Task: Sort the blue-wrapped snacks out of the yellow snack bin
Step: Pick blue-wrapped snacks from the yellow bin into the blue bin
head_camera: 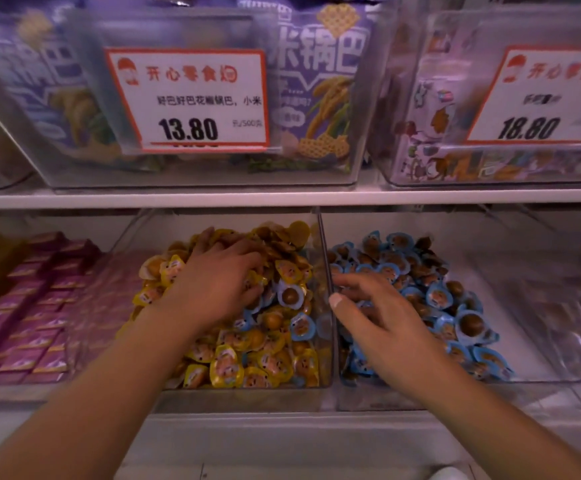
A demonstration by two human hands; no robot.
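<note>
I am reaching both forearms up from the bottom of the view toward the lower shelf, where two clear bins are sitting side by side. My right hand (382, 320) is hovering over the blue snack bin (538, 362), fingers spread and loose, thumb pointing toward the clear divider wall (327, 271); I cannot tell whether anything is tucked under the palm. My left hand (219, 285) is lying palm-down in the yellow snack bin (247, 393), fingers curled into the heap, though the pictures are not showing whether they are pinching a packet or merely raking. The blue-wrapped snacks (302, 326) that I am sorting out are lying scattered among the yellow-wrapped snacks (226, 367), clustered in the right half of that bin, just beside the divider and touching my left fingertips; one is facing up with its round brown centre showing. To do this step well, I am judging that the left hand should be pinching single blue rims rather than scooping, so that no yellow packets are travelling across, and passing each one over the divider to the waiting right hand. Further back, the shelf edge (178, 199) is carrying bins of purple bags behind two price cards (192, 98); pink boxes (29, 306) are filling the bin to the left.
</note>
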